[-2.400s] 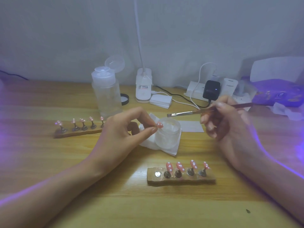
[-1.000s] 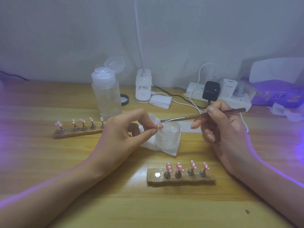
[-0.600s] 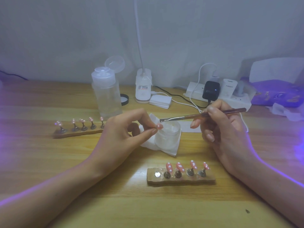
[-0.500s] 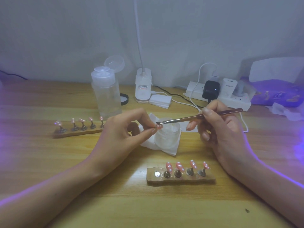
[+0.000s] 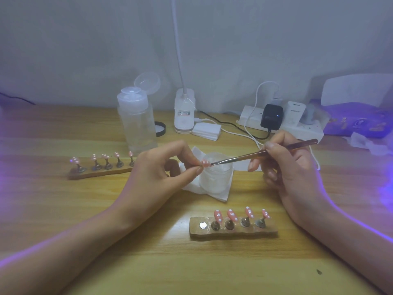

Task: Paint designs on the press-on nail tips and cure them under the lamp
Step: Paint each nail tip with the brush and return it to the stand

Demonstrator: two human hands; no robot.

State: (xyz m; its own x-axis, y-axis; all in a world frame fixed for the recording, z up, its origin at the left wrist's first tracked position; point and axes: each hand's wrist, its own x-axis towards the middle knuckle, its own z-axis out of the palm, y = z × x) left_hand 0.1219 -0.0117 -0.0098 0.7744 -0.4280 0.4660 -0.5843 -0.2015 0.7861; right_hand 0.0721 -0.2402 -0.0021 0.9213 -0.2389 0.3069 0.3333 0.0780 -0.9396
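Pinching one pink nail tip (image 5: 205, 163) between thumb and forefinger: left hand (image 5: 157, 175), at the left rim of the white jar (image 5: 215, 177). Well left of the jar, far holder (image 5: 100, 169) with five dotted pink tips on stands. Behind-left of the jar, pump bottle (image 5: 136, 122), lid flipped up. Under the jar, white tissue (image 5: 223, 192). In front of the jar, near holder (image 5: 232, 229) carrying four dotted pink tips, leftmost slot bare. Over the jar, brush (image 5: 263, 153) slanting down-left, bristles meeting the pinched tip. Right of the jar, right hand (image 5: 291, 167) clamped on the brush handle, fingers curled. Behind-right, power strip (image 5: 297, 126); far right, curing lamp (image 5: 357, 88) glowing purple.
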